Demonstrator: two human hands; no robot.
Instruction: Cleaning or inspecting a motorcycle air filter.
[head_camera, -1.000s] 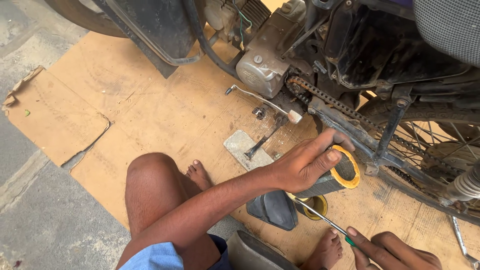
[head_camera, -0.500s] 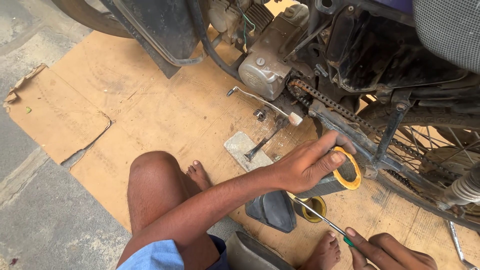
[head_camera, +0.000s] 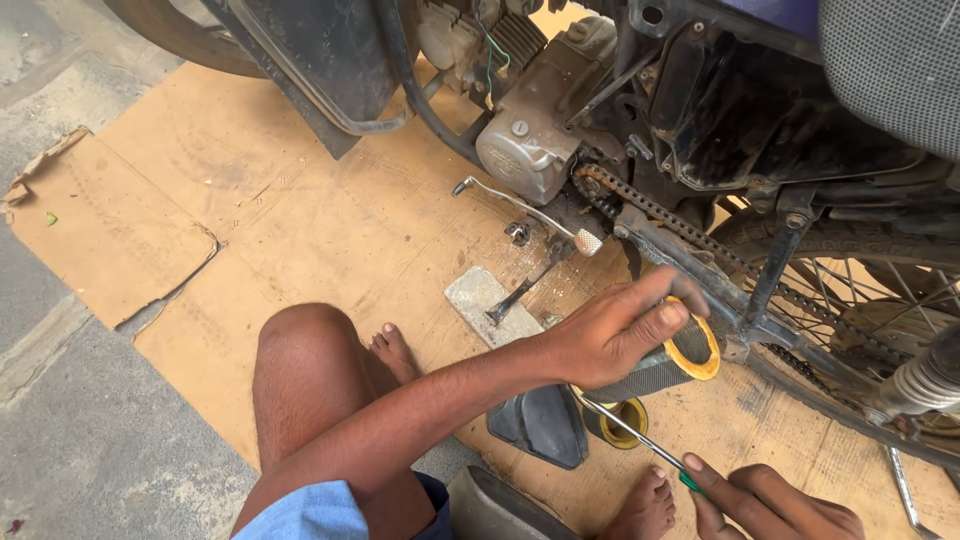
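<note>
Motorcycle across the top of the frame, standing on cardboard that covers the floor. My left hand, right of centre, grips a filter below the chain. My right hand, lower right, holds a screwdriver; my knee lies lower centre.

Packages: none in view
Labels: none in view
Signs: none in view
Screens: none in view
</note>
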